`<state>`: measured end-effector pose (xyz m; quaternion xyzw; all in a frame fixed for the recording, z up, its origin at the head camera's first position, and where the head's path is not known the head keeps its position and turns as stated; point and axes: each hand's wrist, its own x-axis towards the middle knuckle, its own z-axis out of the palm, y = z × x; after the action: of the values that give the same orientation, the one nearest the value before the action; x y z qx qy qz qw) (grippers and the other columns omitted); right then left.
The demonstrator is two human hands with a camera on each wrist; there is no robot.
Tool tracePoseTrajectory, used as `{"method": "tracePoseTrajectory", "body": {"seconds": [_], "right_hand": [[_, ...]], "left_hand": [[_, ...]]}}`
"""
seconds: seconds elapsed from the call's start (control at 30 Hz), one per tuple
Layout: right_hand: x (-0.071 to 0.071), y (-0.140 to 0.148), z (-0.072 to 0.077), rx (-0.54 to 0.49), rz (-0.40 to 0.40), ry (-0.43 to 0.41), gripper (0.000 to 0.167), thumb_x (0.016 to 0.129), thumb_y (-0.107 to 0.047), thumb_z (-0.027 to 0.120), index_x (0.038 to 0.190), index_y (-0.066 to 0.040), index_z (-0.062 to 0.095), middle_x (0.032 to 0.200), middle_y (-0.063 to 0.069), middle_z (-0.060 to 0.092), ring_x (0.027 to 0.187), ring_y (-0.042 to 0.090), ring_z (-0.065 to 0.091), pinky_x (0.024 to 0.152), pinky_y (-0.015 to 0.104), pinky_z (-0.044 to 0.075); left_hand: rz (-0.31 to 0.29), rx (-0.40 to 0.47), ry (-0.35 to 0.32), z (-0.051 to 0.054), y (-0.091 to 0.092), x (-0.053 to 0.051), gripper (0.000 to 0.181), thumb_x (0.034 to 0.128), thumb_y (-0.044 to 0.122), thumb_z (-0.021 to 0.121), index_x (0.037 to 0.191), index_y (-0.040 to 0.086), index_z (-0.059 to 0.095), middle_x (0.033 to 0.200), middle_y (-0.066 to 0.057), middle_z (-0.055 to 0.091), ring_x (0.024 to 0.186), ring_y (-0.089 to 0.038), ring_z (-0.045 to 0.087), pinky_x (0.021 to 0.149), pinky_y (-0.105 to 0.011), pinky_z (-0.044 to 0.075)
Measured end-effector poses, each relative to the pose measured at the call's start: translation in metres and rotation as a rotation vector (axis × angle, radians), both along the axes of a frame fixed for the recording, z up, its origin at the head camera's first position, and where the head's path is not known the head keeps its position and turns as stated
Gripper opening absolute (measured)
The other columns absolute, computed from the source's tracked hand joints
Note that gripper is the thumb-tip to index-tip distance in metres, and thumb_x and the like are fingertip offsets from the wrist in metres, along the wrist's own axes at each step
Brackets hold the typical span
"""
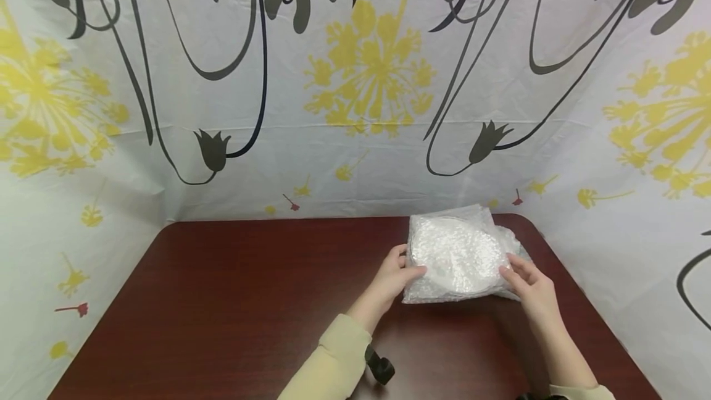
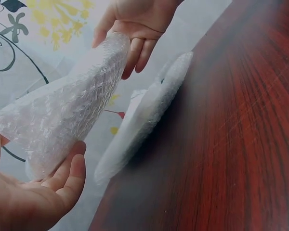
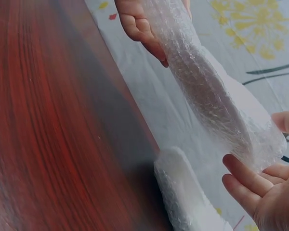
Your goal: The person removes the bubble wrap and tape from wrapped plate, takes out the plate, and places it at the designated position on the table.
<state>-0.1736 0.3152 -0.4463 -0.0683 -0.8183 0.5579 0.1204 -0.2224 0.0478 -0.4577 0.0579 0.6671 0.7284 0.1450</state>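
Observation:
Both hands hold up a bubble-wrapped package (image 1: pixel 457 257) with a round, flat, plate-like shape inside, above the right side of the table. My left hand (image 1: pixel 395 275) grips its left edge, thumb on the near face and fingers behind. At the opposite edge my right hand (image 1: pixel 531 289) pinches the wrap between thumb and fingers. In the left wrist view the package (image 2: pixel 72 103) is tilted and apart from the table. Below it, a second bubble-wrapped package (image 2: pixel 147 115) lies on the tabletop; the head view shows only part of it behind the held one.
The dark red wooden table (image 1: pixel 250 301) has rounded far corners. A pale cloth (image 1: pixel 344 165) printed with yellow and grey flowers hangs behind the table and along both sides. A black wrist mount (image 1: pixel 380 365) sits on the left sleeve.

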Motion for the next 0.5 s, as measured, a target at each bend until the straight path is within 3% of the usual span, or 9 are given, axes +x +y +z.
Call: {"method": "tracePoseTrajectory", "body": {"seconds": [0.2,0.5], "right_hand": [[0.005,-0.010,0.002,0.001,0.025,0.016,0.054,0.095,-0.024,0.062,0.136,0.008,0.046,0.096,-0.030,0.054,0.092,-0.011,0.052,0.072,0.011,0.046],[0.010,-0.028,0.004,-0.025,0.061,0.056,0.051,0.094,-0.020,0.063,0.132,0.010,0.048,0.099,-0.027,0.058,0.091,-0.008,0.056,0.073,0.012,0.047]], "left_hand": [[0.012,-0.010,0.004,0.002,-0.010,0.006,0.073,0.0832,0.015,0.073,0.144,0.003,0.034,0.117,-0.012,0.058,0.104,-0.023,0.056,0.094,-0.046,0.044],[0.021,-0.039,0.018,0.006,-0.032,0.016,0.075,0.0833,0.016,0.073,0.144,0.002,0.032,0.126,-0.017,0.054,0.111,-0.027,0.053,0.096,-0.049,0.042]]}}
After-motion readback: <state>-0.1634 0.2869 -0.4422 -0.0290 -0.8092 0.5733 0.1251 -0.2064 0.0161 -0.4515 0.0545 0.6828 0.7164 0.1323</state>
